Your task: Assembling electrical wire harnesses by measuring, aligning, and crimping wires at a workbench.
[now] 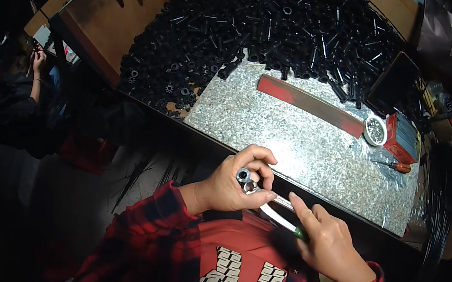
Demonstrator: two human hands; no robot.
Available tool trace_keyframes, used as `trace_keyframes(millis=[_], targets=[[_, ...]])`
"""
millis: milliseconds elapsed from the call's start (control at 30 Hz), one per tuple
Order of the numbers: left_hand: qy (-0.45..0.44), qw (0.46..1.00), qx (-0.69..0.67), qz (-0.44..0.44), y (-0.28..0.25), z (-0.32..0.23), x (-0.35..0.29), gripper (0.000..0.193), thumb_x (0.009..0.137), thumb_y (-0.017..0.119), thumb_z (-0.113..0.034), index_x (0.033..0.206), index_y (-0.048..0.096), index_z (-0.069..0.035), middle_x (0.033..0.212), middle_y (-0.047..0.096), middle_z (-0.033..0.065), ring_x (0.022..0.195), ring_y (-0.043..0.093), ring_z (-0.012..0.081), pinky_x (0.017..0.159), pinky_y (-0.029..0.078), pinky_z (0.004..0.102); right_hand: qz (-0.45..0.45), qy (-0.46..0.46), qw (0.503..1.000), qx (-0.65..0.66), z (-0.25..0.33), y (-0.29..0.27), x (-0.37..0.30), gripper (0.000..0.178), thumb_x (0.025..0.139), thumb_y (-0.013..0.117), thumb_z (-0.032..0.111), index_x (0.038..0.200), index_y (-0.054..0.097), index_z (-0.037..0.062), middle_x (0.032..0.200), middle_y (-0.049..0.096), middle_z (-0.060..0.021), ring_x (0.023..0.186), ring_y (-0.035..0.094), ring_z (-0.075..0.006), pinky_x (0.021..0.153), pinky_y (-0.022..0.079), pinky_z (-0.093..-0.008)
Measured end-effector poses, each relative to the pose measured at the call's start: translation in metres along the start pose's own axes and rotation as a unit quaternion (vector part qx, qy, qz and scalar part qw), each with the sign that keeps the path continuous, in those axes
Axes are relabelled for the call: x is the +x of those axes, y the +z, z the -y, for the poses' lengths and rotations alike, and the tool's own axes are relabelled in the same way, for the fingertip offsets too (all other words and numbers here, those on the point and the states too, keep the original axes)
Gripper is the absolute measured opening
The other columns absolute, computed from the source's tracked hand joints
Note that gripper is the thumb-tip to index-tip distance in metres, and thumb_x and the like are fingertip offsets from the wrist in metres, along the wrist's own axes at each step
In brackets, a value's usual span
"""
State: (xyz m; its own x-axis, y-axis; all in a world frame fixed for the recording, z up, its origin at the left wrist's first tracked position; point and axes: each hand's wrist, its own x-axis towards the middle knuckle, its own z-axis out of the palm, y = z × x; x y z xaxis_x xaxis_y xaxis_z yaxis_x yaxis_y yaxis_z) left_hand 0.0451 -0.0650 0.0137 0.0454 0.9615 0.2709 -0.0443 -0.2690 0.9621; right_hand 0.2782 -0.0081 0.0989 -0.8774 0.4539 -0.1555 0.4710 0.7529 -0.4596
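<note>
Close in front of my body, my left hand [243, 178] is closed around a small dark tubular part with a round open end [243, 175], between thumb and curled fingers. Against it lies the head of a silver plier-like tool [279, 217] with two bright arms and a green piece near one end. My right hand [327, 235] wraps the tool's handle end, its index finger stretched along the upper arm. The jaws are mostly hidden by my left thumb and fingers.
A heap of black tubular parts [246, 19] covers the bench's far side. On the speckled slab [231, 112] lie a red-grey bar [310, 104], a white cup of small metal pieces [375, 131], a red box [400, 143] and an orange-handled screwdriver [400, 167]. Another person [19, 88] is at left.
</note>
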Motion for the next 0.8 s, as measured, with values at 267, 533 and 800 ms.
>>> trace_keyframes(millis=[267, 533, 800], targets=[[0.186, 0.965, -0.036, -0.184, -0.067, -0.06, 0.003, 0.064, 0.092, 0.056, -0.048, 0.128, 0.033, 0.001, 0.104, 0.057, 0.0161, 0.052, 0.049, 0.0107, 0.054, 0.046, 0.0242, -0.109, 0.083, 0.99, 0.041, -0.048, -0.002, 0.002, 0.063, 0.075, 0.075, 0.008, 0.132, 0.049, 0.0022, 0.101, 0.062, -0.0217, 0.091, 0.062, -0.0342, 0.079, 0.048, -0.0388], [0.367, 0.918, -0.063, -0.137, -0.124, -0.223, -0.083, 0.053, 0.093, 0.057, -0.042, 0.123, 0.043, 0.0, 0.09, 0.044, 0.0, 0.063, 0.041, 0.0113, 0.094, 0.038, 0.0386, -0.19, 0.157, 0.951, -0.187, -0.104, 0.011, 0.031, 0.058, 0.082, 0.069, 0.02, 0.133, 0.048, 0.0025, 0.108, 0.054, -0.0218, 0.089, 0.057, -0.038, 0.076, 0.047, -0.0424], [0.362, 0.868, 0.093, -0.328, -0.141, -0.216, -0.104, 0.054, 0.097, 0.05, -0.032, 0.13, 0.036, 0.009, 0.085, 0.041, 0.0061, 0.065, 0.032, 0.0107, 0.055, 0.033, 0.023, -0.265, 0.116, 0.935, -0.206, -0.124, 0.012, 0.014, 0.05, 0.082, 0.067, 0.013, 0.127, 0.051, -0.0003, 0.116, 0.052, -0.0213, 0.105, 0.051, -0.0366, 0.092, 0.041, -0.0431]])
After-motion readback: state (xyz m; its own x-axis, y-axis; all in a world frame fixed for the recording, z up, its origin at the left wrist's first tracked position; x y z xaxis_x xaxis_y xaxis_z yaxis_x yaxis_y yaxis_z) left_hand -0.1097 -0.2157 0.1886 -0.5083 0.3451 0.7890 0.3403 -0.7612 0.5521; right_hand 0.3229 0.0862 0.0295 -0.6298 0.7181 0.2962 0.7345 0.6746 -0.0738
